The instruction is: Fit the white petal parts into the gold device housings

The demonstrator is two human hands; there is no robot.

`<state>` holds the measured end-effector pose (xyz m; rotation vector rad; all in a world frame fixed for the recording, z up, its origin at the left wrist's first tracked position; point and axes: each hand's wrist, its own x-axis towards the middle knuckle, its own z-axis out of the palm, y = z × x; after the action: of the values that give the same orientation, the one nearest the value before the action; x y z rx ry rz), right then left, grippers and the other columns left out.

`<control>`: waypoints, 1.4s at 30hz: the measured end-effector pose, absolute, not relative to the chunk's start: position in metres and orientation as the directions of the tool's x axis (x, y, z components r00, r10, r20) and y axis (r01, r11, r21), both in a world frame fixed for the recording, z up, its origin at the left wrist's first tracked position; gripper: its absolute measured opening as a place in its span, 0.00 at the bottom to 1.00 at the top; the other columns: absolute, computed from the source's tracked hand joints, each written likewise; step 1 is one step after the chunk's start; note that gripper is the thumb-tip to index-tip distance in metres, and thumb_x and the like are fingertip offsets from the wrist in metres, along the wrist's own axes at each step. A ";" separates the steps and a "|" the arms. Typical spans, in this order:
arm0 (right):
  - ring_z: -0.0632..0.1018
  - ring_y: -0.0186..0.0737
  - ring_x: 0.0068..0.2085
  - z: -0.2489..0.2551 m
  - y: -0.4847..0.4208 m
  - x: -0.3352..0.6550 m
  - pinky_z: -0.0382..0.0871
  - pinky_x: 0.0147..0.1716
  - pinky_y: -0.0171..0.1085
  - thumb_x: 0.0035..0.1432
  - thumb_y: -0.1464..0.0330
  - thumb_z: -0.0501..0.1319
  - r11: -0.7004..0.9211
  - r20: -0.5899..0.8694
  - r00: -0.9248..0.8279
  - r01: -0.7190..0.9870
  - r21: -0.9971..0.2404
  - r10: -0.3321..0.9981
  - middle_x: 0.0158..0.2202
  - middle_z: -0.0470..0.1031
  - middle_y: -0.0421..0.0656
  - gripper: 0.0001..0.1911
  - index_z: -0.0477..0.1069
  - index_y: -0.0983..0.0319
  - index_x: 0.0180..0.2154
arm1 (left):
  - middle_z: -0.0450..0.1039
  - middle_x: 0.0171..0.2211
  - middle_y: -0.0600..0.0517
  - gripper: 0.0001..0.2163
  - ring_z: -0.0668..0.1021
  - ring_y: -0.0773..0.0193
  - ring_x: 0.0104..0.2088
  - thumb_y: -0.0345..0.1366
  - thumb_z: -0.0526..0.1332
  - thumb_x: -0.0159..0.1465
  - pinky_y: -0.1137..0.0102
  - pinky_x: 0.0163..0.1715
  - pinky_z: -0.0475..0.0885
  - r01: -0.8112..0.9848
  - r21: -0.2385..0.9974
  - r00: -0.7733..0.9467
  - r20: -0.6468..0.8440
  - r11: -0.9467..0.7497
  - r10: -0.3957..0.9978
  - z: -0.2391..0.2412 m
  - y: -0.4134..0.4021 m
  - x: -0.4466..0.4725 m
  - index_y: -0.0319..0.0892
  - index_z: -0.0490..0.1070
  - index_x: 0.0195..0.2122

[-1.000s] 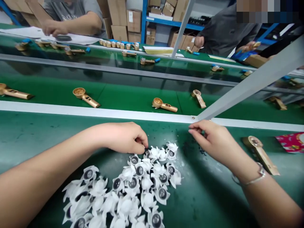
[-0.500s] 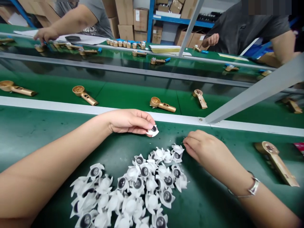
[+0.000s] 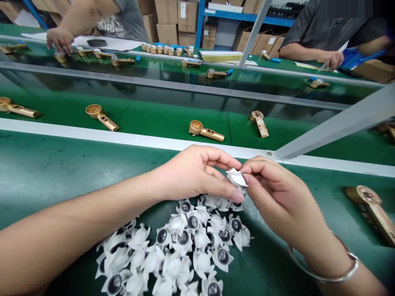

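Between my two hands, just above the far end of a pile, is a small white fan blade wheel (image 3: 236, 178). My left hand (image 3: 202, 174) pinches it from the left between thumb and fingers. From the right, the thumb and fingertips of my right hand (image 3: 274, 189) close on its edge; a metal bangle is on that wrist. Below lies a heap of white fan blade wheels (image 3: 174, 265), several showing dark round hubs and others turned over. To the right of my right hand, a gold handheld fan body (image 3: 375, 209) lies on the green table.
Beyond a white rail (image 3: 138, 141), several gold fan bodies (image 3: 206, 130) lie on a green belt (image 3: 148, 119). A slanted grey post (image 3: 336, 119) rises at right. Across the line, two people work near more fan bodies (image 3: 123, 61); boxes (image 3: 187, 16) stand behind.
My left hand has moved right and turned with the fan blade wheel. My right hand has come up to meet it. The belt's fan bodies shift slightly in view.
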<state>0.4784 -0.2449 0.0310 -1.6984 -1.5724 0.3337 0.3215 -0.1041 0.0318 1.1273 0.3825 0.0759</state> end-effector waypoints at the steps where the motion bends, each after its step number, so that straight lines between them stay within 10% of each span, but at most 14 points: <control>1: 0.74 0.36 0.33 0.030 -0.247 0.480 0.68 0.31 0.35 0.67 0.71 0.57 0.082 0.322 0.196 0.728 -0.681 0.926 0.34 0.73 0.41 0.06 0.70 0.57 0.37 | 0.82 0.27 0.54 0.19 0.84 0.65 0.30 0.30 0.77 0.52 0.73 0.33 0.76 0.123 0.890 0.934 -0.254 0.440 0.252 0.033 -0.106 0.321 0.43 0.78 0.44; 10: 0.74 0.36 0.34 0.031 -0.259 0.476 0.67 0.31 0.36 0.66 0.73 0.58 0.147 0.424 0.176 0.766 -0.625 0.888 0.36 0.72 0.40 0.06 0.68 0.56 0.38 | 0.82 0.36 0.51 0.23 0.85 0.58 0.38 0.32 0.79 0.47 0.60 0.46 0.81 0.069 0.941 0.900 -0.202 0.331 0.386 0.034 -0.121 0.319 0.44 0.80 0.46; 27: 0.76 0.32 0.36 0.030 -0.263 0.478 0.70 0.33 0.33 0.64 0.75 0.61 0.169 0.453 0.128 0.812 -0.558 0.882 0.37 0.75 0.40 0.06 0.71 0.58 0.39 | 0.83 0.28 0.51 0.20 0.86 0.57 0.34 0.32 0.78 0.48 0.69 0.37 0.81 0.112 0.939 0.880 -0.245 0.324 0.406 0.043 -0.123 0.319 0.40 0.77 0.41; 37: 0.80 0.40 0.39 0.032 -0.259 0.495 0.75 0.39 0.38 0.58 0.79 0.63 0.427 0.640 -0.281 0.901 -0.081 0.715 0.41 0.79 0.45 0.18 0.74 0.62 0.50 | 0.82 0.27 0.51 0.17 0.85 0.59 0.32 0.36 0.78 0.50 0.70 0.34 0.79 0.062 0.958 0.852 -0.197 0.279 0.485 0.040 -0.108 0.321 0.40 0.80 0.40; 42: 0.80 0.51 0.46 0.031 -0.158 0.537 0.71 0.41 0.42 0.68 0.58 0.55 -0.414 0.205 0.455 0.884 -0.216 0.866 0.44 0.80 0.52 0.20 0.74 0.63 0.52 | 0.83 0.35 0.53 0.13 0.85 0.67 0.32 0.39 0.75 0.56 0.80 0.27 0.74 -0.187 0.932 0.784 -0.050 0.311 0.619 0.045 -0.086 0.322 0.42 0.80 0.41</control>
<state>0.5370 -0.1585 0.0309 -2.4169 -1.4987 -0.0883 0.3225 -0.0861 0.0454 1.1381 0.4421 0.5552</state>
